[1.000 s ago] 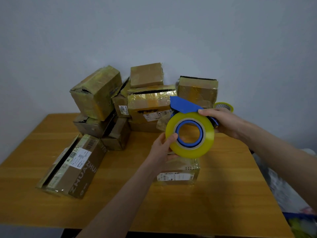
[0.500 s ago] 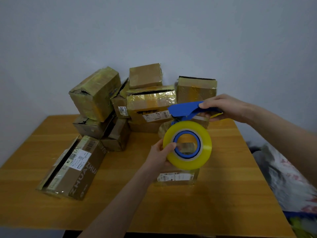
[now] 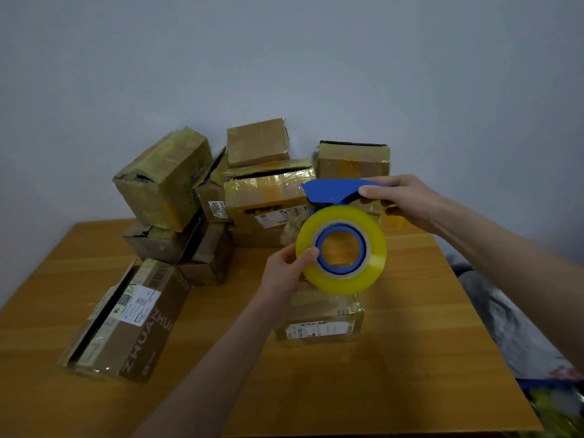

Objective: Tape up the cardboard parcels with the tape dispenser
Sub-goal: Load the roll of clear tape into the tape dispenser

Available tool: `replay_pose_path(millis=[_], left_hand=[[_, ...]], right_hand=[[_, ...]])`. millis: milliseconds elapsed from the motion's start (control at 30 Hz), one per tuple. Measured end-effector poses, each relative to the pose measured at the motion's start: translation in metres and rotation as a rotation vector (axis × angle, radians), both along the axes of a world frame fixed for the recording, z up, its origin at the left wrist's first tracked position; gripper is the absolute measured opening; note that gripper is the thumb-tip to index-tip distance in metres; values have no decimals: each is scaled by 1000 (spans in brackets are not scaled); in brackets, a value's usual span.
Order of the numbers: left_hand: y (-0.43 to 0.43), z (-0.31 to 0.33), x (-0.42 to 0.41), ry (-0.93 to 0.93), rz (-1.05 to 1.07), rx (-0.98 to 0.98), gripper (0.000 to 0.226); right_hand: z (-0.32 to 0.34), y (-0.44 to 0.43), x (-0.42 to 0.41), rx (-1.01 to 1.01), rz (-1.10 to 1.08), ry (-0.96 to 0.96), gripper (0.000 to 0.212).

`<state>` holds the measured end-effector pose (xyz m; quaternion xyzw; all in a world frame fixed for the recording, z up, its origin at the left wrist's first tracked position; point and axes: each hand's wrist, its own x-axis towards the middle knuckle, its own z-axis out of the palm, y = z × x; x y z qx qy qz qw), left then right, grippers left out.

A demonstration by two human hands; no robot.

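**Dispenser held in both hands above the centre parcel**

At your far left, one long brown cardboard box (image 3: pixel 126 320) with a white label lies flat on the orange-brown wooden table (image 3: pixel 410 374), its length running away from you. Behind it, against the wall, sits a heap of tape-wrapped cardboard parcels (image 3: pixel 161 181); you can count at least eight, some half hidden.

Your left hand (image 3: pixel 284 273) pinches the left rim of the yellowish clear tape roll (image 3: pixel 376 248), thumb on its near face, fingers behind.

The one blue plastic tape dispenser (image 3: pixel 331 191) is in the air, above a single small taped parcel (image 3: pixel 322 327) at the table's centre. Its handle runs left to right, nearly level, with the broad end pointing left. The roll hangs below it, open hub facing you.

Your right hand (image 3: pixel 407 200) grips the handle's right end, fingers curled round it. Off the table's right edge lies grey patterned cloth (image 3: pixel 505 327).
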<state>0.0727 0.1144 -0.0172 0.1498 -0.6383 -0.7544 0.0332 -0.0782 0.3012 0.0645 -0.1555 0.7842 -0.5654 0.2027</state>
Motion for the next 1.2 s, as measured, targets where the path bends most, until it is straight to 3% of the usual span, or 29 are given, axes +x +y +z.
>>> replay_pose_path(millis=[267,367,567,733,867,933,1133,1200], left_hand=[[-10,-4,6,47,-96,-96,32],[-19,-2,10,22,-159,-112,40],[-36,3,16,9,-231,-201,36],[-31,-5,19,70,-175,-328,35],[-21,-8,18,44,-152,-258,24],[-16,-7,17,33,-119,-191,32],[-12,-7,13,25,-1,-49,31],[-9,-8,13,31,7,-32,39]], right_hand=[[16,1,-7,74,27,-24,20],[23,5,-14,119,72,-27,16],[22,8,-17,167,148,-56,40],[20,0,-17,192,107,-66,33],[20,-10,-18,53,-65,-34,45],[16,-14,-18,-21,-168,-48,58],[3,-11,-11,-432,-204,-341,91],[-3,-7,-2,-310,-161,-362,91]])
